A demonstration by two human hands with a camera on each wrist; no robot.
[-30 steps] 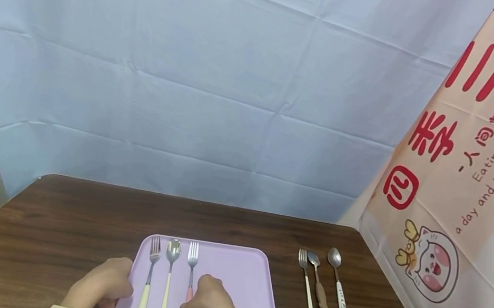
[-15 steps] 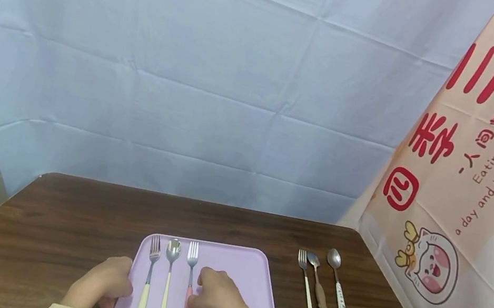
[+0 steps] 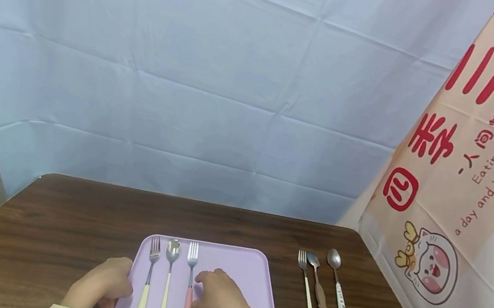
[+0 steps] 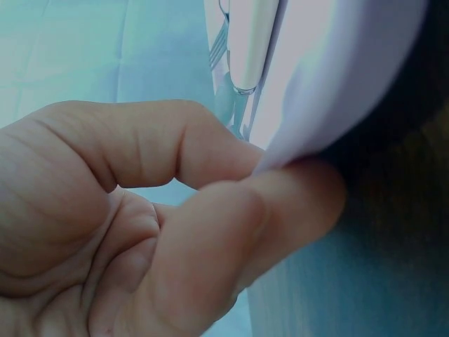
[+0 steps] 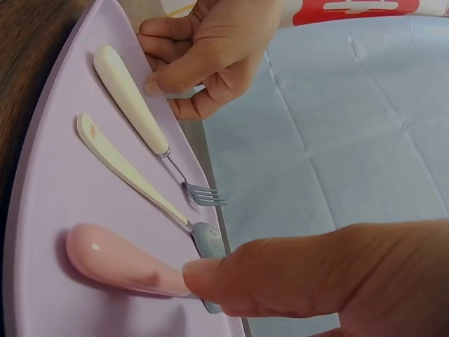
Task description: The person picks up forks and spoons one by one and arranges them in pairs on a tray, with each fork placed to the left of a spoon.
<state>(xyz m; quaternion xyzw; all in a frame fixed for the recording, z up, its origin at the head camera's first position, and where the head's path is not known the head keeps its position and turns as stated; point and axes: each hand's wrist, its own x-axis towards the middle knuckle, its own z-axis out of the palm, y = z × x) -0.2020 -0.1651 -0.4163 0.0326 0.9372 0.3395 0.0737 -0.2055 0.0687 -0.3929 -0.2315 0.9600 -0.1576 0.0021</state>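
Observation:
A lilac tray [image 3: 241,286] lies on the table. My left hand [image 3: 100,281] pinches its left rim [image 4: 351,98] between thumb and fingers, as the left wrist view shows close up. On the tray, side by side with heads away from me, lie a fork with a cream handle [image 3: 143,298], a cream-handled spoon [image 3: 165,296] and a pink-handled fork [image 3: 188,305]. Just right of the pink fork is my right hand [image 3: 225,302], thumb and index finger spread apart. In the right wrist view its thumb [image 5: 203,277] overlaps the pink handle [image 5: 119,260] near the neck.
Right of the tray, on the dark wooden table [image 3: 89,215], lie a white-handled fork [image 3: 309,299], a spoon with a brown bear-shaped handle [image 3: 320,295] and a spoon with a patterned white handle [image 3: 341,296]. A pale blue cloth [image 3: 208,90] hangs behind the table.
My right hand has let go of the pink-handled fork and moved slightly right, its thumb and index finger parting. The fork lies on the tray. My left hand stays at the rim.

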